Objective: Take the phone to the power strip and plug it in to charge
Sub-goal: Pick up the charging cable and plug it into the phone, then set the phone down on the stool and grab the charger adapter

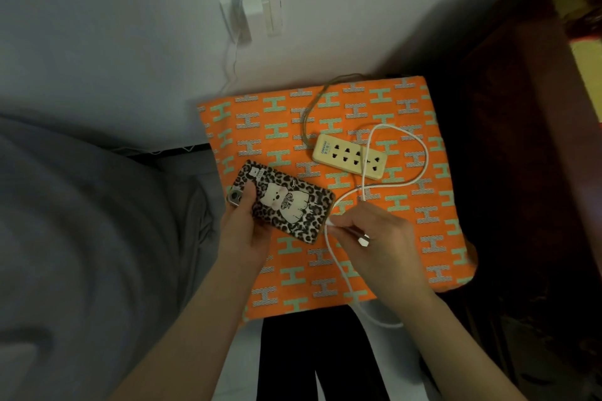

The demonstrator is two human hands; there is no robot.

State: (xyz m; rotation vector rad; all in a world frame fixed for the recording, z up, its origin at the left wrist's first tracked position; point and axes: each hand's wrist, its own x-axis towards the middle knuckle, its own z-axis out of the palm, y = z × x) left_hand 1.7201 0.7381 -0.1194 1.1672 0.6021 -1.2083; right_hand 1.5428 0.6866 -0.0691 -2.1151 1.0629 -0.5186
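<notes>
Cable-to-phone mating looks like the step in hand. The phone [282, 201], in a leopard-print case, is held back-up just in front of the power strip [350, 156], above the orange-covered counter [423, 238]. The left hand [242, 231] is closed around its camera end, thumb across the case. The right hand [374, 238] pinches the tip of the white cable [420, 146] at the phone's near end, fingers curled tight; whether the tip is seated I cannot tell. The cable loops back over the power strip. Next, probably, line up the tip and push it straight in.
</notes>
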